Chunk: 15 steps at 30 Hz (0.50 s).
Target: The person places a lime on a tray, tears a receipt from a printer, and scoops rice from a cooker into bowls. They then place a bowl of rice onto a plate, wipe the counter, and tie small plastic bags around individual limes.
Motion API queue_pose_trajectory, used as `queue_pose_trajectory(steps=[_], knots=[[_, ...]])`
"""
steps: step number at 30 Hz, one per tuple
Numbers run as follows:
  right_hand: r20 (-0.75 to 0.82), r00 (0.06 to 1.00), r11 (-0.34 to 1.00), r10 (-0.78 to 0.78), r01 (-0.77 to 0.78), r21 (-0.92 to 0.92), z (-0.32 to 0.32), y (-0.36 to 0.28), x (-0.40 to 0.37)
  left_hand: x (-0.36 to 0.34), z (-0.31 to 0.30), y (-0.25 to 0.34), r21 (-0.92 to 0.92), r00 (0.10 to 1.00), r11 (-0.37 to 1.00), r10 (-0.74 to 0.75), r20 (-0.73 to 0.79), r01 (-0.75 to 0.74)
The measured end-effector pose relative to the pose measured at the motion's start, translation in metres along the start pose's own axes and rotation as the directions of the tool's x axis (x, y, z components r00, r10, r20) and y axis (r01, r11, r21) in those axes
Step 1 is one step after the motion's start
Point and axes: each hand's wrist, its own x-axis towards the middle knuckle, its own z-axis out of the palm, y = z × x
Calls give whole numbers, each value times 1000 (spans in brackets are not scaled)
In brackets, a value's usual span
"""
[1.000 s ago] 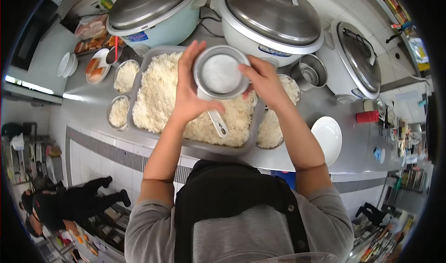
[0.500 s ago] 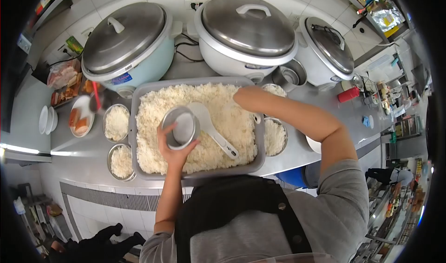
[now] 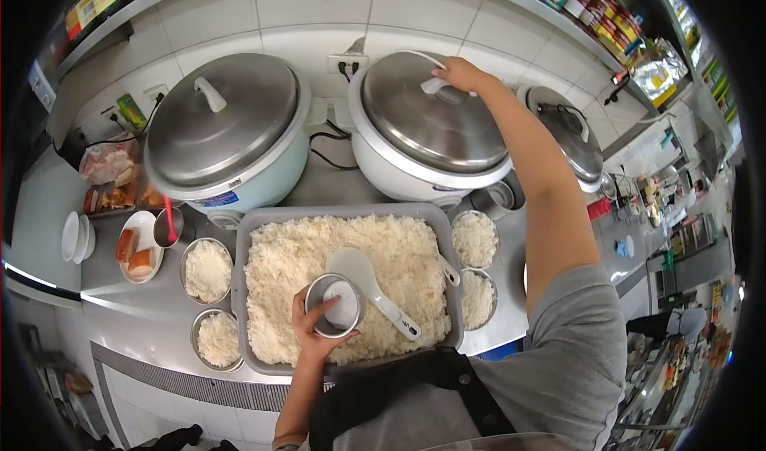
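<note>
Right hand [image 3: 456, 74] has left the tray since half a second back and gone up to the middle cooker's lid [image 3: 431, 124], fingers curled over the white handle [image 3: 437, 86]. Left hand [image 3: 313, 327] sits low near the body, gripping the small steel bowl [image 3: 335, 306] by its rim, over the near side of the rice tray [image 3: 239, 291]. Paddle [image 3: 363, 279] lies loose in the rice just right of that bowl. Progress-wise, I'd guess partway: two filled bowls [image 3: 207, 270] left of that hand, two more [image 3: 475, 240] to its right, and the held one looks barely started. Loads of rice left.
</note>
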Motion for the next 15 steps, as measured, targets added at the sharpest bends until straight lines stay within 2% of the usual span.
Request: queue_pose_trajectory(steps=[1, 4, 7, 10, 12, 14, 15], knots=[[193, 970, 976, 147, -174, 134, -20, -25, -12, -1, -2, -1, 2, 1000, 1000, -18, -7, 18], [49, 997, 992, 64, -69, 107, -4, -29, -22, -1, -4, -7, 27, 999, 999, -33, -31, 34], [-56, 984, 983, 168, -171, -63, 4, -26, -10, 4, -8, 1, 39, 1000, 999, -20, -15, 20], [-195, 981, 990, -21, 48, 134, -31, -56, -11, 3, -7, 3, -8, 1000, 1000, -20, 22, 20], [-197, 973, 967, -119, 158, 200, -50, -94, 6, 4, -4, 5, -17, 999, 1000, -25, 46, 26], [-198, 940, 945, -278, 305, 118, -67, -163, 17, 6, -2, 9, -7, 997, 1000, 4, 76, -4], [-273, 840, 860, -468, 504, 76, -50, -173, 46, 4, 0, 9, 18, 998, 1000, 17, 60, -18]])
